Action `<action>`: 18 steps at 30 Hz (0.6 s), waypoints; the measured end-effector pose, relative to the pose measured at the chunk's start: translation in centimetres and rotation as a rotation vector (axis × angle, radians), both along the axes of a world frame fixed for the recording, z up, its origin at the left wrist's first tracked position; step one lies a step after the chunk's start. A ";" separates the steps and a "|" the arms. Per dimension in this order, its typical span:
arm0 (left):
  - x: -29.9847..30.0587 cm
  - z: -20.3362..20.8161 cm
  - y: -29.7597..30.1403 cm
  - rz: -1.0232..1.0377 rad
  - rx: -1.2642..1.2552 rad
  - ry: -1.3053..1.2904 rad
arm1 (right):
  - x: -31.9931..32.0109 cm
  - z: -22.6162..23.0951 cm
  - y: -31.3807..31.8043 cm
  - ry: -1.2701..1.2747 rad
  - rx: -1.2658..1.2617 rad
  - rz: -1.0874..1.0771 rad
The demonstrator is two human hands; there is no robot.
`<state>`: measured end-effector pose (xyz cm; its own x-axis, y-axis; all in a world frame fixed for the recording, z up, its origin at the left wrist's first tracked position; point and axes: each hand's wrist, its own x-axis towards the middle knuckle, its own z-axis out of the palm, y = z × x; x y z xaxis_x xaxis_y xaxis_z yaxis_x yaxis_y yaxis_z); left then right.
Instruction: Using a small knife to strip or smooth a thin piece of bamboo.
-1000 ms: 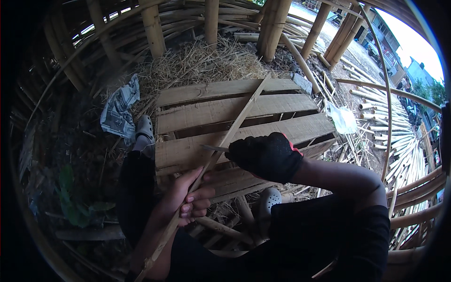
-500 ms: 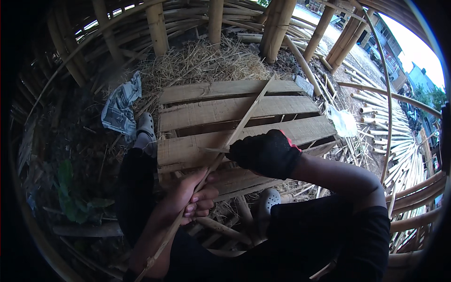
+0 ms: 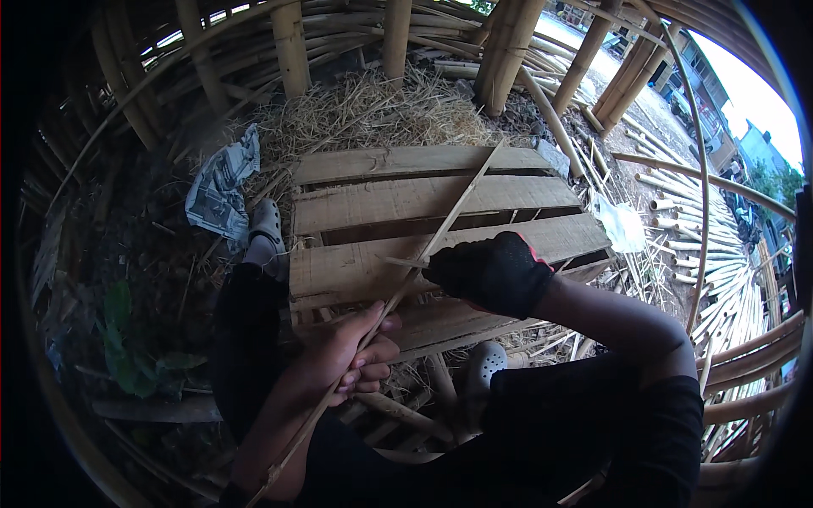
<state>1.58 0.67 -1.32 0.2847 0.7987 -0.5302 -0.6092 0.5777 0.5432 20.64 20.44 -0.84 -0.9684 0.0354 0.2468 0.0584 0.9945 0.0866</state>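
My bare left hand (image 3: 360,349) is closed in a fist around a long, thin bamboo strip (image 3: 453,216). The strip slants from beside my left forearm, up and away to the right, across a slatted wooden crate (image 3: 436,196). On my right hand (image 3: 487,273) is a black glove with a red cuff edge; its fingers are closed. From this grip a narrow, pointed piece like a knife blade (image 3: 400,262) sticks out to the left and crosses the strip, a little beyond my left fist. The handle is hidden in the glove.
Dry straw (image 3: 381,114) lies behind the crate, below bamboo posts (image 3: 394,42). Crumpled newspaper (image 3: 224,190) lies at the left near my shoe (image 3: 267,222). Many cut bamboo poles (image 3: 711,241) are spread on the ground at the right. A bent bamboo rod (image 3: 701,169) stands in front of them.
My right hand and the blade have shifted slightly up and to the right along the strip. The left fist keeps its grip. The whole view has shifted a little.
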 end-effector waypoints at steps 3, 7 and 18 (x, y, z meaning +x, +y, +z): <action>-0.8 -0.7 0.6 -0.010 0.069 -0.084 | -0.9 -0.3 1.9 -0.023 -0.030 -0.012; -0.2 -0.3 0.3 0.033 -0.022 -0.001 | -0.6 -0.1 -0.2 -0.025 -0.057 -0.031; -0.2 -0.2 0.4 0.030 0.020 -0.062 | -1.3 0.3 3.2 -0.106 0.079 -0.186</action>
